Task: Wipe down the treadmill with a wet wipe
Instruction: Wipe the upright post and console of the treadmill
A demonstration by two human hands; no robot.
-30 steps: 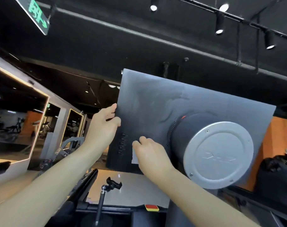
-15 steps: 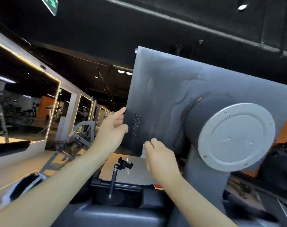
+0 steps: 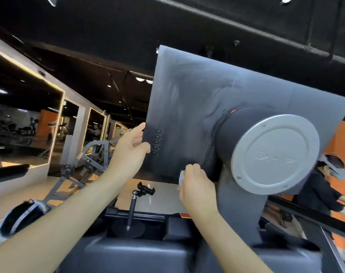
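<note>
Right hand: grasping white wipe, pressed to lower back of treadmill screen.
Left hand: gripping screen's left edge.
Wipe: beside round grey cap.

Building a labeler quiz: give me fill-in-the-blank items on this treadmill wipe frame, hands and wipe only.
1. The left hand grips the ____ edge of the panel.
2. The right hand presses a white ____ against the panel's lower part.
3. The round grey cap sits to the ____ of the right hand.
4. The phone mount stands ____ the panel.

Missing words: left; wipe; right; below
</note>
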